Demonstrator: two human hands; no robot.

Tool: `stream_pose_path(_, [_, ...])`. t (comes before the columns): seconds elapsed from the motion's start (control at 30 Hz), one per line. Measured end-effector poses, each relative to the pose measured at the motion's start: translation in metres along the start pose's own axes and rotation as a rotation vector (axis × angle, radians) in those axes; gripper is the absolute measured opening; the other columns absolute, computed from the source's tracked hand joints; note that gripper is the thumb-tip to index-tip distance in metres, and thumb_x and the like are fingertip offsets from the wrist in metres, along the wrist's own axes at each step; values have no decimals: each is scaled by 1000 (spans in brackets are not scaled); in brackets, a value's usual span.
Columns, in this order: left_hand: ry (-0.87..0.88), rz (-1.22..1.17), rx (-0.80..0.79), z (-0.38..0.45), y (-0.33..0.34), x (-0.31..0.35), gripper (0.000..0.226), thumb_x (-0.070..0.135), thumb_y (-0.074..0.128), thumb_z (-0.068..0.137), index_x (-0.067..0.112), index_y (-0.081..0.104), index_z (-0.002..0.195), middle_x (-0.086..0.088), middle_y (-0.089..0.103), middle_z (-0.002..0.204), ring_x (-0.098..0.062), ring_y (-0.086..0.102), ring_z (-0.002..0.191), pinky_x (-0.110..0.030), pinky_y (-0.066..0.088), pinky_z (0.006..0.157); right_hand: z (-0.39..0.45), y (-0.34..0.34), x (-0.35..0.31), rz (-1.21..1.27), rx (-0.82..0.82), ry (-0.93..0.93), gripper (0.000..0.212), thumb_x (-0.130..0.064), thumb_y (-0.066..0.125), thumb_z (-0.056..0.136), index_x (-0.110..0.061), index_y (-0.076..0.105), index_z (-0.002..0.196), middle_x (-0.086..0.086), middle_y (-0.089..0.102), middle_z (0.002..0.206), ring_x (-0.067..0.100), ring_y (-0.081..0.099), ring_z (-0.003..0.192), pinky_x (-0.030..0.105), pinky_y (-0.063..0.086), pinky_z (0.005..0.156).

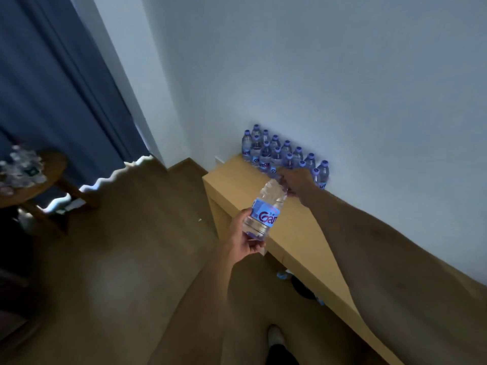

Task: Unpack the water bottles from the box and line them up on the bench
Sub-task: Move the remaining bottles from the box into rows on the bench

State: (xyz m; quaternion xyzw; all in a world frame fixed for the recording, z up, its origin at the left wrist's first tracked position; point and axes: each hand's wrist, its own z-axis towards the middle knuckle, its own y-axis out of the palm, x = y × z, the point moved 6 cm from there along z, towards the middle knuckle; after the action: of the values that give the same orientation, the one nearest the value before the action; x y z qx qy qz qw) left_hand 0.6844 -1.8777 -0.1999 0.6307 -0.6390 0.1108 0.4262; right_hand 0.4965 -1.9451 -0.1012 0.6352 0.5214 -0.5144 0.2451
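Bottle [266,209] at frame centre, gripped at cap end by left hand [245,239], long axis tilted, base toward upper right. Right hand [296,181] nearer row [279,154] on bench [297,233], fingers at base; grip unclear. Box not visible

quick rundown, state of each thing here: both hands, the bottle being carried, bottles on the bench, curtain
left hand: grips a bottle near its capped end
held bottle: lifted off the bench, tilted, base pointing away
right hand: reaches to the front of the rows, grip hidden
bottles on the bench: upright, capped, in rows against the wall
bench: near part bare
curtain: drawn
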Motion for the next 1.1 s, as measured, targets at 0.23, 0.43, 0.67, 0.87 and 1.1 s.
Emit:
stream_pose_path(0.23, [41,-18,145,41,-20,48,53,46,38,85,4,63,107,-19,62,84,-24,55,56,-23,42,49,61,32,-37,-97,-111,-164,42,-46,76,76,-12,58,60,6,59,61,19,56,59,35,49,64])
stream_pose_path(0.43, [18,96,242,83,-20,76,63,57,42,87,4,70,107,-19,67,83,-22,55,52,-23,40,47,113,12,-39,-183,-118,-144,49,-53,70,80,-8,62,61,7,56,54,15,48,43,27,42,48])
stream_pose_path(0.67, [-111,203,226,130,15,84,68,64,36,90,6,70,102,-19,69,78,-21,58,51,-22,43,49,162,-33,-19,-200,0,-19,50,-56,71,76,-6,67,72,7,62,64,17,57,56,27,44,56])
stream_pose_path(0.87, [-207,287,101,170,49,94,69,61,28,95,4,67,105,-20,70,79,-23,59,52,-24,41,52,184,-71,-9,-200,163,101,64,-58,69,71,-3,65,104,10,68,88,25,66,79,26,47,58])
stream_pose_path(1.1, [-282,469,-116,205,33,133,63,59,36,93,5,64,109,-23,71,88,-23,60,57,-27,44,55,184,-66,10,-41,477,237,70,-50,70,77,-1,53,124,15,61,119,31,61,107,32,47,79])
